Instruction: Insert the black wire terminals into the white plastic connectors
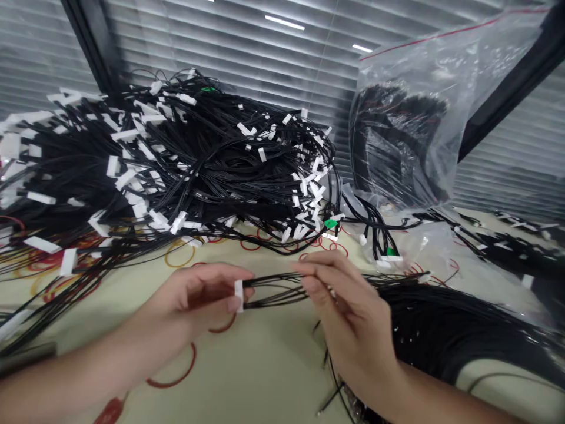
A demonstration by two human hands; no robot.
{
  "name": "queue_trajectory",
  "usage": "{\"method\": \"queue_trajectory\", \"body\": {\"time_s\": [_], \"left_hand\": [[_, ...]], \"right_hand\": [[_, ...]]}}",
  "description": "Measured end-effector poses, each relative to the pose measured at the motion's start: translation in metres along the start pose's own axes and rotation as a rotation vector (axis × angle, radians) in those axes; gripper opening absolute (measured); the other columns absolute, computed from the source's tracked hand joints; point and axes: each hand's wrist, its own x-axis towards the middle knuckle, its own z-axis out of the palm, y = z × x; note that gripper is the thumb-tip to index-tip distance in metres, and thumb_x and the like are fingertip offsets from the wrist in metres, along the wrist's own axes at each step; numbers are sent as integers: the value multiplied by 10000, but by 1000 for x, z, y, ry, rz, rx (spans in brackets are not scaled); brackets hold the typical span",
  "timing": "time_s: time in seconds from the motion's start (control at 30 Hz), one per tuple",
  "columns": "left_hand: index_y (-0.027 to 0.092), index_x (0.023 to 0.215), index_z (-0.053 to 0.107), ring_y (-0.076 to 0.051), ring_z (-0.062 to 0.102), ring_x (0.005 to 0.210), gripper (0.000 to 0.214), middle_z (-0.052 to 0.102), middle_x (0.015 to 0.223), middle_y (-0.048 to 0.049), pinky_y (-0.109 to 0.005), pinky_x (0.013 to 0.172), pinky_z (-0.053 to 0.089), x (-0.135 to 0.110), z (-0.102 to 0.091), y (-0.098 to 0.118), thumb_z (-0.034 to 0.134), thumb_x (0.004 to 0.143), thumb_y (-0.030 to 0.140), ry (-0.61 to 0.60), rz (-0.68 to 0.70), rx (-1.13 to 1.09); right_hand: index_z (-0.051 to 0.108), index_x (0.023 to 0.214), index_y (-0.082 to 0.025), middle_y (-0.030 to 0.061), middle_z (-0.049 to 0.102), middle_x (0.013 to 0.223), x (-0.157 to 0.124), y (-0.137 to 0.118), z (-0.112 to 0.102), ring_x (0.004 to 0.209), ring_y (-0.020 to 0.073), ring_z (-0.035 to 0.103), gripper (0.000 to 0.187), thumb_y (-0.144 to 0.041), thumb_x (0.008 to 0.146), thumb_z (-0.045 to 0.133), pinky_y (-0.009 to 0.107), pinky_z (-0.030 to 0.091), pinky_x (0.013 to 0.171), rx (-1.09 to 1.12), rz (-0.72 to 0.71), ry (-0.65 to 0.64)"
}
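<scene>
Between thumb and fingers, my left hand [200,294] pinches a white connector [239,295] standing on edge. Several thin black wires [273,291] run from that connector toward the right. My right hand [348,312] is closed with its fingertips pinched at the other end of these wires; exactly what lies between the fingertips is partly hidden. A thick bundle of black wires [441,318] lies just right of my right hand. Below it, a few loose wire ends [331,397] stick out on the table.
A large heap of black cables [229,159] with white connectors fills the back left. A clear zip bag [406,135] of black wires leans against the blinds [247,47]. Red rubber bands [174,377] lie scattered on the pale table [247,377]. More cables [507,253] lie far right.
</scene>
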Motion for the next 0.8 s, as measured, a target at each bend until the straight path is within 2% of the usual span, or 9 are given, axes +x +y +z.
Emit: {"method": "queue_trajectory", "body": {"time_s": [0.07, 0.13, 0.2, 0.27, 0.37, 0.43, 0.53, 0.63, 0.8], "left_hand": [[236, 928, 796, -131, 640, 645, 282, 772, 773, -6, -184, 560, 475, 2, -1, 4, 806, 660, 324, 35, 9, -51], [234, 907, 798, -135, 640, 647, 284, 777, 774, -13, -185, 554, 464, 3, 0, 5, 806, 632, 305, 48, 10, -95], [238, 897, 801, -134, 627, 637, 265, 765, 754, -11, -186, 546, 453, 4, 0, 4, 798, 639, 298, 21, 26, -109], [246, 901, 799, -129, 618, 639, 239, 753, 754, -3, -184, 551, 452, 4, -1, -2, 795, 667, 292, -16, 45, -120], [253, 943, 782, -126, 625, 683, 228, 762, 809, 4, -177, 581, 464, 3, -2, -9, 793, 719, 296, -30, 52, -127], [242, 976, 768, -136, 653, 769, 220, 770, 862, 3, -183, 656, 489, 1, -2, -10, 774, 764, 299, -36, 21, -75], [242, 1018, 765, -145, 678, 839, 238, 757, 862, 24, -185, 729, 502, -4, -2, -5, 766, 789, 308, -59, -31, -3], [263, 1055, 767, -151, 686, 830, 287, 742, 851, 36, -186, 715, 507, -8, -3, -3, 777, 780, 345, -69, -63, 20], [269, 1070, 767, -149, 685, 837, 306, 744, 873, 38, -181, 712, 505, -8, -3, -6, 781, 778, 361, -62, -73, 35]], "right_hand": [[717, 1064, -157, 18, 672, 902, -1, 0, -4, 802, 62, 653, 218, -75, 970, 538, 133, 526, 697, -13, -69, 1], [707, 1097, -126, 11, 652, 779, -3, -2, -5, 665, 74, 627, 229, -122, 1009, 496, 154, 521, 607, -35, -146, -131], [690, 1128, -91, 38, 689, 753, -5, -4, -2, 636, 105, 650, 287, -163, 1042, 425, 190, 529, 572, -99, -171, -281], [671, 1113, -77, 68, 741, 779, -6, -5, 3, 636, 133, 684, 312, -150, 1039, 376, 212, 517, 530, -175, -95, -367], [647, 950, -116, 11, 691, 620, -6, -4, 6, 451, 110, 585, 265, -147, 1001, 389, 205, 381, 398, -229, 113, -450], [618, 857, -148, -18, 642, 573, -7, -3, 5, 426, 98, 547, 238, -177, 985, 418, 203, 351, 411, -222, 152, -501], [597, 801, -167, -37, 604, 574, -9, -3, 4, 462, 88, 550, 211, -181, 954, 453, 198, 356, 462, -208, 123, -526], [585, 778, -172, -55, 547, 548, -10, -3, 5, 446, 71, 499, 200, -170, 939, 467, 190, 320, 453, -194, 108, -508], [589, 777, -168, -53, 549, 559, -10, -3, 5, 461, 65, 503, 214, -167, 950, 465, 187, 317, 465, -192, 82, -495]]}}
